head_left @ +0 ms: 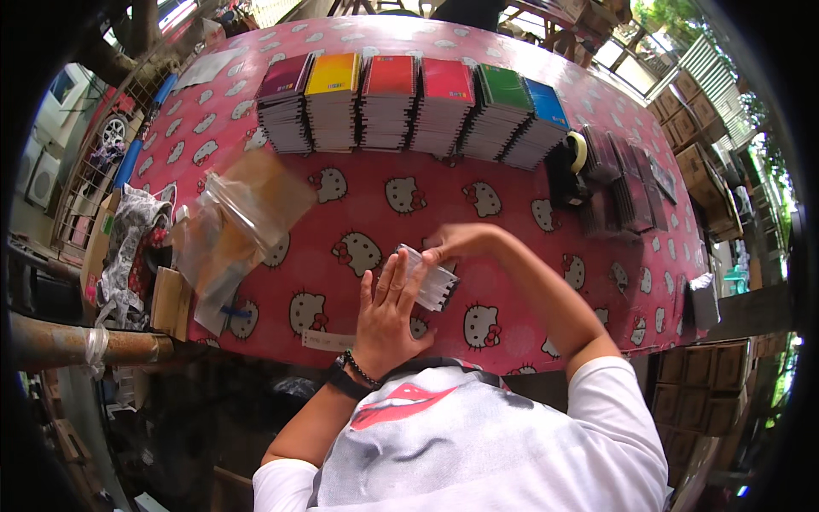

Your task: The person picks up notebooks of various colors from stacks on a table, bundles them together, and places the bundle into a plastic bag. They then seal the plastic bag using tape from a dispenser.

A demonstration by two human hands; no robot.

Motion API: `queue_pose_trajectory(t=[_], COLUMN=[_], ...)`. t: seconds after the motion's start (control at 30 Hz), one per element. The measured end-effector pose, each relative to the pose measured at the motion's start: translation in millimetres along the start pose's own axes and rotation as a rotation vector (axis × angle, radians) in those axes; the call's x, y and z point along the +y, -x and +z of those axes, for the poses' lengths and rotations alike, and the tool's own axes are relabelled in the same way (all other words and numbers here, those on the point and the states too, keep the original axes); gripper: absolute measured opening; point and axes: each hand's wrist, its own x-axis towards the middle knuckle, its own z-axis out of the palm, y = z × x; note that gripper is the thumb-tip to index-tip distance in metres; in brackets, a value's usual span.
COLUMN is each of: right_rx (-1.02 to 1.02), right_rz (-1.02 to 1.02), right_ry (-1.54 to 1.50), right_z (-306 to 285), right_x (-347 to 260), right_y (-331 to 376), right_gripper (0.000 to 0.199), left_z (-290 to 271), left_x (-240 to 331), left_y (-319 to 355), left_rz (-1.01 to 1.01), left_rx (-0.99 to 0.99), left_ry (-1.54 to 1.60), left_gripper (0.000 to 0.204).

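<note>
A small stack of spiral notebooks [437, 288] stands on the table in front of me, white page edges and black binding loops showing. My left hand [388, 309] lies along its left side with the fingers stretched out and the fingertips near its top. At the far right corner, my right hand [459, 241] curls its fingers against the stack; its fingertips are slightly blurred. The cover of this stack is mostly hidden by my hands.
Tall stacks of spiral notebooks [388, 102] with coloured covers form a row across the back. A black tape dispenser [565, 183] and clear plastic cases [627, 183] stand at the right. Clear plastic bags [235, 226] lie at the left, and a paper strip [328, 340] by the near edge.
</note>
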Motion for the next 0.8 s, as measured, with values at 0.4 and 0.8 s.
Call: queue_pose_trajectory(t=[0.4,0.8], right_rx=[0.933,1.7], right_rz=[-0.399,-0.096], right_ry=[-0.953,-0.055], right_z=[119,33], right_x=[50,93], right_y=[47,138], right_gripper=[0.046,0.098], left_z=[37,23], left_x=[-58,40], left_y=[-45,-99], left_rz=[-0.18,-0.21], left_rx=[-0.101,-0.352], left_ry=[1.16,1.395], left_gripper=[0.082,0.065])
